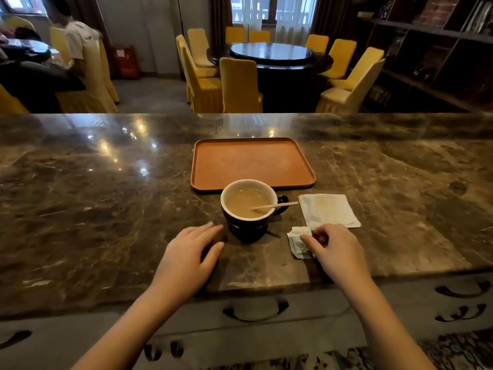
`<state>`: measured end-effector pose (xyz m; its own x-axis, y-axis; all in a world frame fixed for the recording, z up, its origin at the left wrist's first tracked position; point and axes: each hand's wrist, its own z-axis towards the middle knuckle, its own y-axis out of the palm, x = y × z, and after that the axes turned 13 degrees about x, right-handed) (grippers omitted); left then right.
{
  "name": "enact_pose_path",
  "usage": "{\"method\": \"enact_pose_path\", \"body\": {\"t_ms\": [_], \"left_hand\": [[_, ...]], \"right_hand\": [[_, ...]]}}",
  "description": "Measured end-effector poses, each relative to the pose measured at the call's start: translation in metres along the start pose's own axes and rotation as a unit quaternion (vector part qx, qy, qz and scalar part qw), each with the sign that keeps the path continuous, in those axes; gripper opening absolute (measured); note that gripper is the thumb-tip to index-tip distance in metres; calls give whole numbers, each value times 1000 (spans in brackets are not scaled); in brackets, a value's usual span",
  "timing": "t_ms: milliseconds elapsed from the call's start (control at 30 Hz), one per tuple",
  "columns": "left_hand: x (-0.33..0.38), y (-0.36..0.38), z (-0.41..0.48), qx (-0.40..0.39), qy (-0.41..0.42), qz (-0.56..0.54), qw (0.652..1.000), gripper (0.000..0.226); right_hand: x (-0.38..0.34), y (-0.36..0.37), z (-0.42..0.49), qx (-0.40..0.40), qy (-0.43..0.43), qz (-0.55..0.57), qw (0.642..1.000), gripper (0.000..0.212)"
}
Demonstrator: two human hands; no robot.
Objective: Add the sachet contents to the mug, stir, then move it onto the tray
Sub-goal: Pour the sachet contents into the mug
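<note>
A dark mug with a white inside holds light brown liquid, and a wooden stir stick leans in it toward the right. The mug stands on the marble counter just in front of the orange tray, which holds nothing. My left hand rests flat on the counter just left of the mug, fingers apart. My right hand lies to the right of the mug, its fingertips touching a small crumpled sachet on the counter.
A white folded napkin lies right of the mug. The brown marble counter stretches wide on both sides. Beyond it stand yellow chairs around a round dark table, and a person sits at the far left.
</note>
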<state>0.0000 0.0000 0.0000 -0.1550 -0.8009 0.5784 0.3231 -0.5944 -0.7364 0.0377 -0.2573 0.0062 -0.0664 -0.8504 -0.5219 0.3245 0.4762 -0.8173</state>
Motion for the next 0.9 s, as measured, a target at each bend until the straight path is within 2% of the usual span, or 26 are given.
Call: {"method": "enact_pose_path", "body": {"t_ms": [100, 233, 333, 500, 700, 800, 900], "left_hand": [[-8, 16, 9, -35, 3, 146, 989, 60], [-12, 30, 9, -62, 15, 206, 977, 66], [-16, 32, 8, -58, 27, 227, 972, 68], [-18, 35, 6, -50, 32, 228, 972, 68], [-17, 36, 6, -50, 30, 233, 971, 73], [-16, 35, 6, -47, 29, 230, 972, 75], [-16, 34, 6, -45, 29, 231, 972, 75]], "right_hand": [[-6, 3, -2, 10, -1, -45, 999, 38], [-10, 6, -6, 16, 17, -32, 999, 35], [-11, 7, -7, 24, 40, -11, 999, 36], [-13, 7, -2, -20, 70, 11, 997, 38], [-9, 10, -5, -10, 72, 71, 995, 16], [-5, 8, -9, 12, 63, 147, 987, 26], [-5, -5, -10, 14, 60, 243, 968, 9]]}}
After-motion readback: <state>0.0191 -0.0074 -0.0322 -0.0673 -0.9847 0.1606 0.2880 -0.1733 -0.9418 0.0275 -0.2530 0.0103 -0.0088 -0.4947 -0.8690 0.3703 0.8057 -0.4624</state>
